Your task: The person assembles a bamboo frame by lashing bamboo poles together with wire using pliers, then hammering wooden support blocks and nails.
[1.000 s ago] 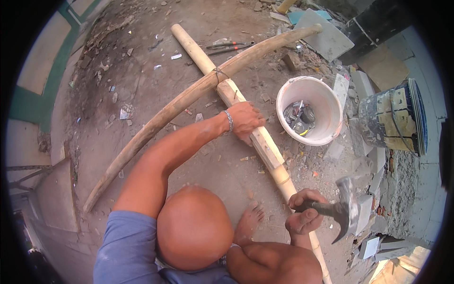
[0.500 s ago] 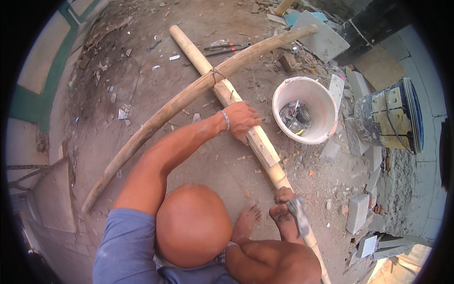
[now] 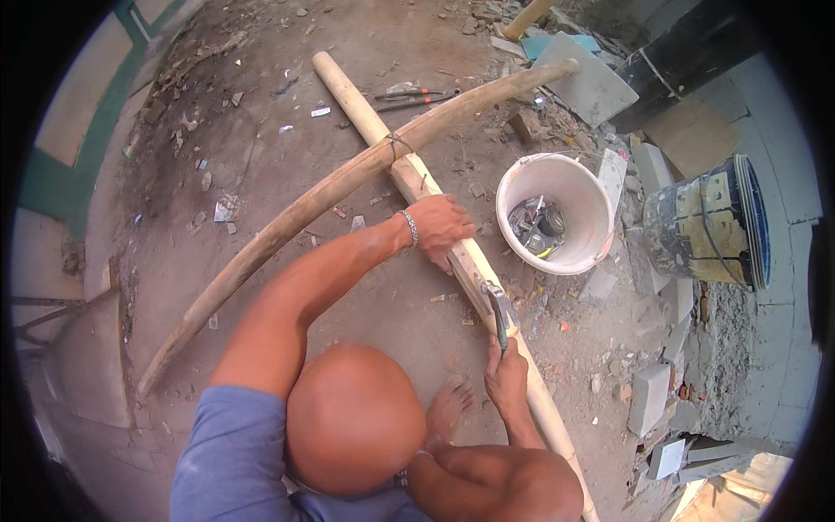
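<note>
Dirt floor (image 3: 348, 309), littered with rubble and scraps, forms the work area; a grey wall (image 3: 791, 261) bounds it on the right. One squared timber (image 3: 477, 268) lies in the middle, in line with a bamboo pole (image 3: 546, 409) that shows beyond both its far and near ends. Near the timber's far end, a curved wooden pole (image 3: 287, 219) crosses the bamboo, with a dark tie (image 3: 397, 143) at the crossing. A small nail-like piece (image 3: 424, 182) projects from the timber's far part.

The left hand (image 3: 444, 228), with a bracelet (image 3: 410, 228) at the wrist, lies across the middle of the timber, its fingers bent over the wood and gripping it. The right hand (image 3: 506, 374) has its fingers closed around the handle of a hammer (image 3: 501, 324). The hammer's head is over the timber's near part; contact cannot be confirmed.

To the right stands a white bucket (image 3: 598, 213) containing mixed metal items (image 3: 541, 226), not individually identifiable. Farther right, a stained bucket (image 3: 696, 230) appears tilted beside the wall. A long-handled tool (image 3: 416, 103) lies at the far side, beyond the curved pole. One bare foot (image 3: 450, 407) rests on the floor, left of the right hand.
</note>
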The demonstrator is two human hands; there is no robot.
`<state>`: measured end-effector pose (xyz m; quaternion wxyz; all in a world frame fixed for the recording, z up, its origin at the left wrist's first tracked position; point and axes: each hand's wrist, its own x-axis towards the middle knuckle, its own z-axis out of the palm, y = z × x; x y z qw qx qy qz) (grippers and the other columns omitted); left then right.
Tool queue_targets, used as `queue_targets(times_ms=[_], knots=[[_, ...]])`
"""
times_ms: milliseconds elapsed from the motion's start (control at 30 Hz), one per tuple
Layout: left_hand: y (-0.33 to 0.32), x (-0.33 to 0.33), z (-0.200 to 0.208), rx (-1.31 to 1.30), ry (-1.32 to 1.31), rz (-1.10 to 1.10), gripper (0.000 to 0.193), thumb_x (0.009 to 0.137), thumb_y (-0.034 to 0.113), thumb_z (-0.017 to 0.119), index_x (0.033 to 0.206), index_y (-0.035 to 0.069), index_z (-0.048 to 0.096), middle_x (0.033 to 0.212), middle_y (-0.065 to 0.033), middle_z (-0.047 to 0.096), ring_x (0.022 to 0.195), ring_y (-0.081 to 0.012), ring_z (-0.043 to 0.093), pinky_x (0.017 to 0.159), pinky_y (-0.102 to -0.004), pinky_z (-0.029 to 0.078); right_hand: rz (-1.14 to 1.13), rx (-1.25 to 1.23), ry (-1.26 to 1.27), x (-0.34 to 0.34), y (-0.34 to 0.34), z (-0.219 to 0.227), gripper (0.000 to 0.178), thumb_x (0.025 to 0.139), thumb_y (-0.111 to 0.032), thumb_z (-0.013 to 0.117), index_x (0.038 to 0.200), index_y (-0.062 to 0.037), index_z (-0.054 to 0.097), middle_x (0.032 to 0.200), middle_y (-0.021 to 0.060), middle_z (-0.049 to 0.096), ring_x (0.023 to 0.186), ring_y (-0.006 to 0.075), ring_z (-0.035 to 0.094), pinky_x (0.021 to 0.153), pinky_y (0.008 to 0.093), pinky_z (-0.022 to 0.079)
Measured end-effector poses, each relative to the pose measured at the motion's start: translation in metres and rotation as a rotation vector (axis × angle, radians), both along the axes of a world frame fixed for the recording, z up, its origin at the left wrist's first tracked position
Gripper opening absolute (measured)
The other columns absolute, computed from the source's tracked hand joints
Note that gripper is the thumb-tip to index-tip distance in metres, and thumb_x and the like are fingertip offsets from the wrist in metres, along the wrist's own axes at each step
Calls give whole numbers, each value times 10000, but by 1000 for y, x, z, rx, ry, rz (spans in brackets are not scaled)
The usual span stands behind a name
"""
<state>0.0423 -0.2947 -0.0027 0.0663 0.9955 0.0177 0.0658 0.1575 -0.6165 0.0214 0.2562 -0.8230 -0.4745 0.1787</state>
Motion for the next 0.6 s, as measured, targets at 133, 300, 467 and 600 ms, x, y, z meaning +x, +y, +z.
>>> queue_targets(times_ms=[133, 300, 467, 600], knots=[[1, -21, 2, -7, 18, 43, 585, 663, 577, 853, 932, 109, 625, 899, -53, 669, 950, -247, 669, 875, -390, 494, 45, 440, 100, -15, 14, 70, 381, 1100, -380, 481, 934, -42, 538, 691, 82, 549, 523, 209, 478, 494, 359, 387], [-1, 10, 6, 2, -15, -22, 596, 661, 573, 861, 958, 110, 632, 923, -50, 668, 959, -237, 662, 887, -389, 489, 306, 572, 110, 14, -8, 9, 332, 1045, -355, 586, 978, -33, 540, 638, 81, 510, 489, 240, 491, 505, 352, 435], [-3, -11, -5, 28, 19, 25, 597, 654, 570, 865, 960, 112, 635, 928, -37, 666, 966, -228, 664, 883, -384, 488, 76, 187, -9, 0, -10, 2, 336, 1094, -326, 508, 883, -65, 516, 704, 26, 511, 511, 177, 435, 490, 349, 397], [2, -9, -2, -3, 7, 16, 595, 660, 581, 860, 947, 114, 627, 926, -37, 665, 973, -227, 666, 880, -388, 490, 346, 1003, 500, -11, 22, 90, 352, 1098, -347, 500, 888, -64, 514, 703, 18, 508, 533, 178, 458, 486, 347, 393]])
